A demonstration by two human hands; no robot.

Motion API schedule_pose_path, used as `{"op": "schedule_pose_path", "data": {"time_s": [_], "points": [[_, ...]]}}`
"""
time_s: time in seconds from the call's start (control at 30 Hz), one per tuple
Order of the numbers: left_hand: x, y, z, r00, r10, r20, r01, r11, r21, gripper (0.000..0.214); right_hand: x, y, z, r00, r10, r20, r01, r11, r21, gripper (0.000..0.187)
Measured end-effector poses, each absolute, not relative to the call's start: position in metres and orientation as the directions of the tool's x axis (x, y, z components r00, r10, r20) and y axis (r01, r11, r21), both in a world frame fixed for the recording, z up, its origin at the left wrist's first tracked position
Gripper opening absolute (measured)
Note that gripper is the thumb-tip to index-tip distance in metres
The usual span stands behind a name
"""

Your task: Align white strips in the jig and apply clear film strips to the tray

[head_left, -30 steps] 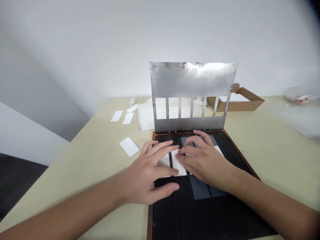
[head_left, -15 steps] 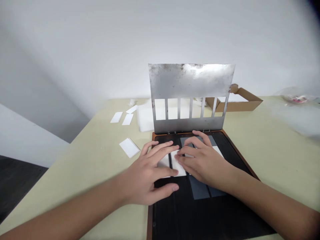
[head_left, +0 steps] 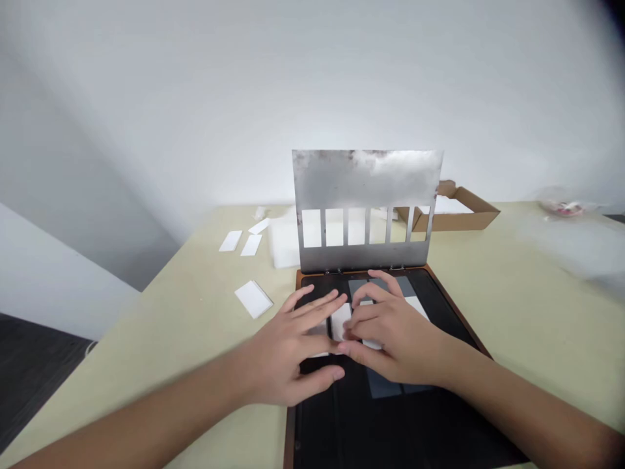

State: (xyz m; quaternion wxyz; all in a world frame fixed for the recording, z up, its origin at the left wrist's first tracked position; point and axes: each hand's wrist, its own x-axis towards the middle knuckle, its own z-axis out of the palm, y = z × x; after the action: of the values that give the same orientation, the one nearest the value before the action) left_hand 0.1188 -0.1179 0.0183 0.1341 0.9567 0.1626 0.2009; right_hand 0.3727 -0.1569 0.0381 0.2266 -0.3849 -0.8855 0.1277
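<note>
My left hand (head_left: 286, 352) rests palm-down at the left of a black board (head_left: 336, 426), with fingers spread over white cards in a row. Beneath and beside its fingertips lies a white card (head_left: 340, 315). My right hand (head_left: 400, 333) is bent over the same row; its thumb and forefinger touch the right part of that card, while its other fingers are apart. Another white card (head_left: 416, 306) shows beyond my right knuckles. Dark grey rectangles (head_left: 383, 385) appear on the board around the cards. A metal plate with rectangular cutouts (head_left: 368, 189) stands hinged upright at the board's far edge.
A small stack of white cards (head_left: 254, 299) lies on the pale table (head_left: 195, 312) to the left, with loose cards (head_left: 231, 241) farther back. Behind the plate sit a translucent white block (head_left: 284, 241) and an open cardboard box (head_left: 454, 223). Clear plastic (head_left: 571, 241) lies at right.
My right thumb has come into view and moved in by the card's lower right edge, with the fingers curling more. My left hand stays nearly in place. The view has tilted slightly up.
</note>
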Motion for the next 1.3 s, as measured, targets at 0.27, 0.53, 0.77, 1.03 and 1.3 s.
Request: {"op": "schedule_pose_path", "data": {"time_s": [0.27, 0.53, 0.77, 1.03, 1.3], "points": [[0.133, -0.115, 0.032, 0.886, 0.276, 0.372, 0.196, -0.951, 0.238, 0.015, 0.401, -0.157, 0.08, -0.492, 0.824, 0.283, 0.673, 0.565, -0.477, 0.03], [0.162, -0.121, 0.031, 0.803, 0.374, 0.464, 0.297, -0.926, 0.232, 0.03, 0.427, -0.155, 0.03, -0.408, 0.818, 0.406, 0.734, 0.558, -0.386, 0.021], [0.159, -0.124, 0.021, 0.757, 0.387, 0.527, 0.272, -0.919, 0.286, 0.025, 0.431, -0.157, 0.024, -0.315, 0.807, 0.499, 0.721, 0.545, -0.427, 0.02], [0.16, -0.123, 0.025, 0.787, 0.375, 0.489, 0.269, -0.923, 0.274, 0.023, 0.43, -0.161, 0.021, -0.513, 0.765, 0.389, 0.671, 0.64, -0.375, 0.017], [0.158, -0.121, 0.023, 0.822, 0.339, 0.458, 0.28, -0.94, 0.194, 0.014, 0.426, -0.16, 0.025, -0.549, 0.761, 0.344, 0.691, 0.646, -0.324, 0.018]]}}
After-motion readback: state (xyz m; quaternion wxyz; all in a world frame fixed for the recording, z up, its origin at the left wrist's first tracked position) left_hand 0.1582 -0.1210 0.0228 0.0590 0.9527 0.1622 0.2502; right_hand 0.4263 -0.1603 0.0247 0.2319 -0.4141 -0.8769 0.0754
